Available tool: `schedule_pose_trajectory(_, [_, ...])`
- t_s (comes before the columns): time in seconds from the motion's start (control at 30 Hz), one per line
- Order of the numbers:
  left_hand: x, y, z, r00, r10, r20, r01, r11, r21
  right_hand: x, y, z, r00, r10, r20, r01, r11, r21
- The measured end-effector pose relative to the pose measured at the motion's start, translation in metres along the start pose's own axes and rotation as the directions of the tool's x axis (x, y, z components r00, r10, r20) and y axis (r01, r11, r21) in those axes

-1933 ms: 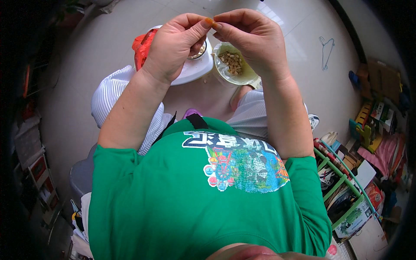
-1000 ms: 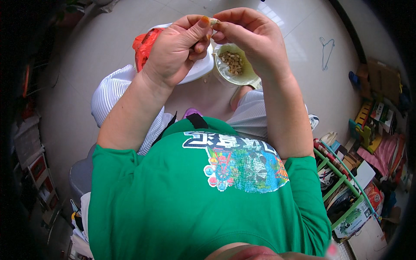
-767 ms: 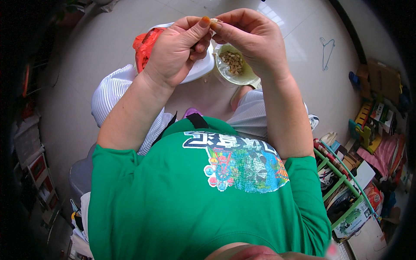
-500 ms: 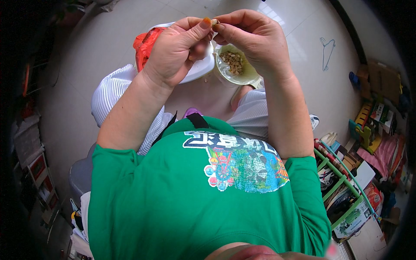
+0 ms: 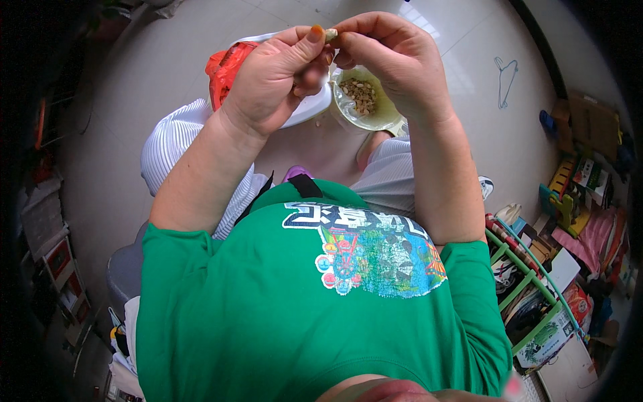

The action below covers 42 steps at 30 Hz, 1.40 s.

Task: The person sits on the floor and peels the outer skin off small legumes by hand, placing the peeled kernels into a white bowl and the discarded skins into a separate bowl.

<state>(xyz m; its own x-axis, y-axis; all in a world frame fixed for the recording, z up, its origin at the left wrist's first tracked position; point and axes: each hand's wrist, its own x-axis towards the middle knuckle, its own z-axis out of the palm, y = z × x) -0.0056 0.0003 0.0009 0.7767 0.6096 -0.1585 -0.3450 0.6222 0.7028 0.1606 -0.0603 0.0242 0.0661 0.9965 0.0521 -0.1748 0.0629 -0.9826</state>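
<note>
At the top of the view my left hand [image 5: 268, 80] and my right hand [image 5: 398, 70] meet at their fingertips, both closed on a small pale piece [image 5: 331, 33]. It looks like a kernel or shell, too small to tell which. Both thumbs press near it, their nails orange-tinted. Behind my left hand is a white stool top [image 5: 305, 109] with a crumpled red plastic bag [image 5: 222, 70] on it. Below my right hand stands a pale green bucket [image 5: 385, 114], lined with clear plastic and holding several light brown bits [image 5: 358, 95].
My legs in pale striped trousers [image 5: 174, 141] straddle the space by the stool and bucket, on a tiled floor. A wire hanger [image 5: 506, 84] lies at the right. Cardboard [image 5: 593, 124] and a cluttered green rack [image 5: 536, 315] line the right side. More clutter stands at the far left.
Since the oldest frame the pale piece has come into sight between my fingertips, and my left thumb has shifted slightly left. In the last half second my fingers have moved only a little.
</note>
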Motion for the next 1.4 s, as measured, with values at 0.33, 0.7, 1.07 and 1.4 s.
schedule_pose_trajectory(0.33, [0.000,0.001,0.000,1.000,-0.001,0.001,0.000,0.998,0.056,0.001,0.003,0.001,1.000,0.018,-0.016,-0.019,0.999,-0.047])
schedule_pose_trajectory(0.7, [0.000,0.004,-0.002,0.989,-0.093,0.118,0.093,0.996,0.003,0.004,0.014,-0.008,0.993,0.092,0.076,-0.103,0.980,0.171])
schedule_pose_trajectory(1.07, [0.002,0.002,-0.004,0.999,0.032,0.041,-0.035,0.996,0.079,0.001,0.003,0.002,0.999,-0.044,-0.005,0.043,0.996,-0.073])
schedule_pose_trajectory(1.4, [0.000,0.001,-0.007,0.996,0.085,0.022,-0.087,0.984,0.157,0.000,-0.002,-0.001,0.999,-0.030,0.042,0.033,0.997,-0.076])
